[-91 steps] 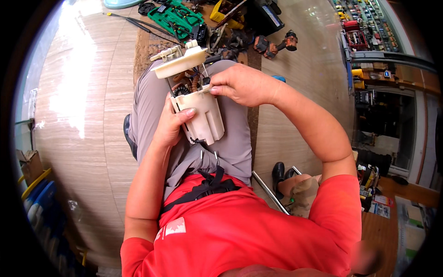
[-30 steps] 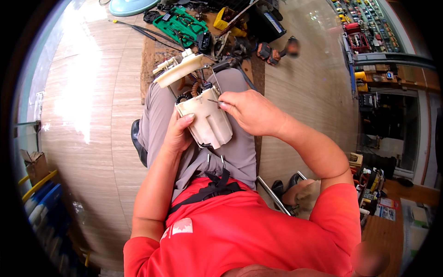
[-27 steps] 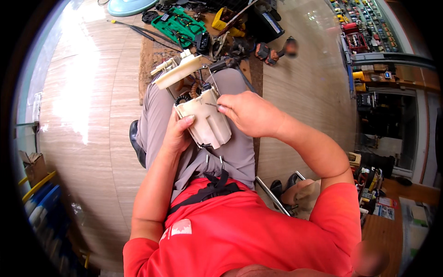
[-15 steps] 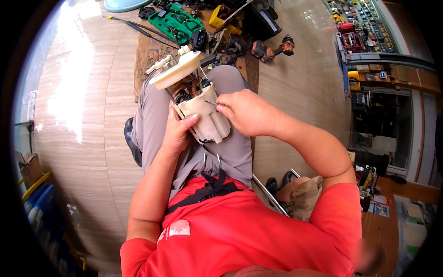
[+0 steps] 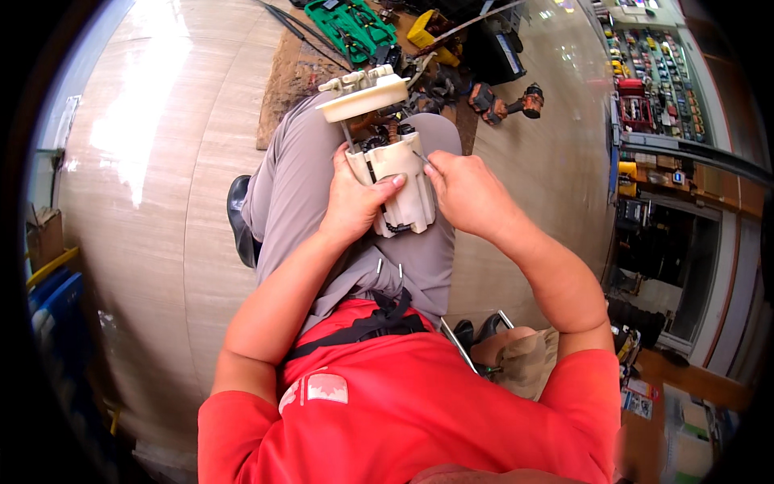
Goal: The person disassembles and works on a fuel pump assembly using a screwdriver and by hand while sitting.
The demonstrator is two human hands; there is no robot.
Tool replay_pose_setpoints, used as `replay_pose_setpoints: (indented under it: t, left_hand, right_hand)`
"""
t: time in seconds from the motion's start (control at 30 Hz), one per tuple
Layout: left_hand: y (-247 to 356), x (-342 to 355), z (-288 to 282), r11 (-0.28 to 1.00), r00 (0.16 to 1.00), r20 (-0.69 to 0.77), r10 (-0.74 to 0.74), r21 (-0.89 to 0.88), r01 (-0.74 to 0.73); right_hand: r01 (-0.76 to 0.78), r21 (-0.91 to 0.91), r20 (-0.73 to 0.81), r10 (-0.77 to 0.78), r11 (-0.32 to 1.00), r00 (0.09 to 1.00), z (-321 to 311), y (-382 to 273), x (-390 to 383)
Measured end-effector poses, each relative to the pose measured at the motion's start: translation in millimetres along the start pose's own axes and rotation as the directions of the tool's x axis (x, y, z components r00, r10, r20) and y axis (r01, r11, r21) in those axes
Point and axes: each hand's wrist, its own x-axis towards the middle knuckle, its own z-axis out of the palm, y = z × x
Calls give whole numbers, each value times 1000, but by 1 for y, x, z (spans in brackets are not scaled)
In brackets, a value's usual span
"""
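Observation:
A white plastic cylindrical housing (image 5: pixel 397 194) rests upright on my lap, a cream lid (image 5: pixel 363 101) raised over it on thin rods, with ribbed brown tubing and dark parts between. My left hand (image 5: pixel 359 194) grips the housing from the left, thumb across its front. My right hand (image 5: pixel 463 189) is closed on a thin metal tool (image 5: pixel 421 159) at the housing's upper right side; I cannot make out exactly where its tip sits.
A worn board (image 5: pixel 278 101) beyond my knees bears a green tool case (image 5: pixel 347 24), yellow container (image 5: pixel 427 31) and dark parts. An orange-and-black power tool (image 5: pixel 504 105) lies right of them. Crowded shelves (image 5: pixel 653 73) line the right side. Another person's bare leg (image 5: pixel 493 348) shows low right.
The housing and both hands have shifted rightward and turned more upright in the picture. My left thumb reaches further across the front. The background has shifted too.

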Motion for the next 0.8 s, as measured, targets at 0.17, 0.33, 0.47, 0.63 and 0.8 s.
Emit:
replay_pose_setpoints:
  t: [0.17, 0.33, 0.47, 0.63, 0.8]
  left_hand:
    - [3, 1, 3, 993, 997, -78, -11, 112, 20]
    - [1, -6, 4, 980, 994, -61, 90, 185, -78]
    - [-6, -7, -2, 987, 994, 10, 109, 117, -110]
    - [3, -8, -17, 975, 984, 162, 71, -217, -34]
    - [4, -8, -14, 997, 980, 190, 57, -68, -44]
  right_hand:
    - [-16, -6, -69, 16, 1000, 998, 10, 3, 2]
    - [47, 93, -147, -33, 995, 989, 23, 18, -6]
    - [93, 272, -237, -27, 958, 971, 41, 26, -14]
    - [57, 449, -228, 53, 892, 972, 56, 34, -18]
    - [5, 541, -223, 138, 841, 965, 64, 45, -20]
